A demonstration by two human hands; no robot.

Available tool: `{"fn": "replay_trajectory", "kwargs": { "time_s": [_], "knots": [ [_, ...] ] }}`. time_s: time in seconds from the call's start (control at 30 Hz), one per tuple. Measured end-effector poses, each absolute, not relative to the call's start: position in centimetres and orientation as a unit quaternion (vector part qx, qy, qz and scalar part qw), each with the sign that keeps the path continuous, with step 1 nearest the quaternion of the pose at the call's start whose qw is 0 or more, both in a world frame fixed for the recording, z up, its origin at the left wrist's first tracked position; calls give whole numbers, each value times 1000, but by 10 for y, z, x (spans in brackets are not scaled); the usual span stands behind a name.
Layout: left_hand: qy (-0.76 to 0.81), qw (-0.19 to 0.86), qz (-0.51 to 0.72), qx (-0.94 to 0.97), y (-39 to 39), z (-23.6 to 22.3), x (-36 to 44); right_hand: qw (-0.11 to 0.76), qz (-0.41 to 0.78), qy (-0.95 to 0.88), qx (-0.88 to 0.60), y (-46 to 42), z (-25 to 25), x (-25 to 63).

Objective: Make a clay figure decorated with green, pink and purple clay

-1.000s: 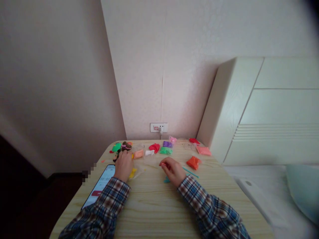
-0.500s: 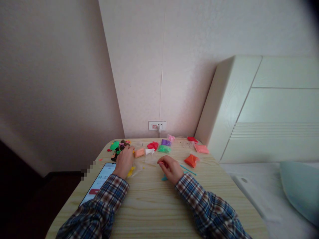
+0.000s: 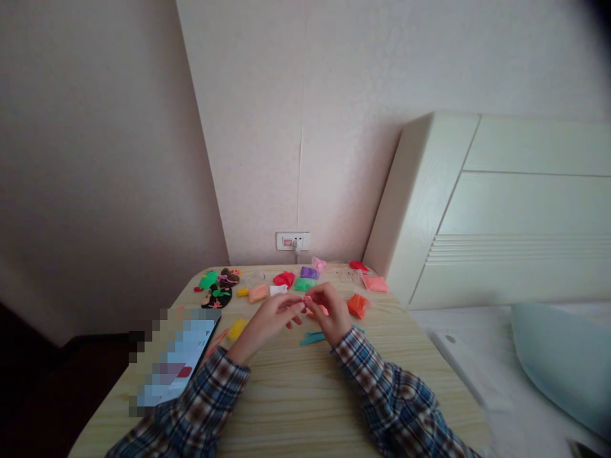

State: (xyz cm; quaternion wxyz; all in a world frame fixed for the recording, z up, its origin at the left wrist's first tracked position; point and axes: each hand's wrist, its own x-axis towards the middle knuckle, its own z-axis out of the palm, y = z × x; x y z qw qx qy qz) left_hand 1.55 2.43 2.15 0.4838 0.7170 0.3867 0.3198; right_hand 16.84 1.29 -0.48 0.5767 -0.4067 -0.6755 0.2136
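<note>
My left hand (image 3: 270, 318) and my right hand (image 3: 331, 312) meet fingertip to fingertip over the middle of the table. Between the thumb and index finger of each is a small piece of pink clay (image 3: 308, 299), partly covered by the fingers. Coral-pink material (image 3: 319, 310) shows below the right fingers. Blue clay tools (image 3: 312, 338) lie under the right wrist. Beside my left wrist are a yellow lump of clay (image 3: 237, 329) and thin pink strips (image 3: 217, 342). A black clay figure (image 3: 219, 297) with green and pink bits lies farther left.
A phone (image 3: 191, 356) lies at the table's left, partly pixelated. Toward the back are green clay (image 3: 305, 284), purple clay (image 3: 309, 272), red clay (image 3: 284, 279) and peach clay (image 3: 258, 292). An orange packet (image 3: 358, 306) is at right. A wall socket (image 3: 293, 241) is behind the table.
My left hand has left the black clay figure and come right to meet my right hand, which is slightly raised. The yellow clay and pink strips are now uncovered. The view has shifted slightly.
</note>
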Motion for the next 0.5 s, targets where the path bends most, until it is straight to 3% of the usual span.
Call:
{"fn": "replay_trajectory", "kwargs": {
  "time_s": [0.2,0.5],
  "knots": [
    [367,560,361,649,21,9,23,530,133,-735,-401,8,-2,165],
    [370,545,406,633,18,11,15,502,141,-779,-350,4,1,162]
  ]
}}
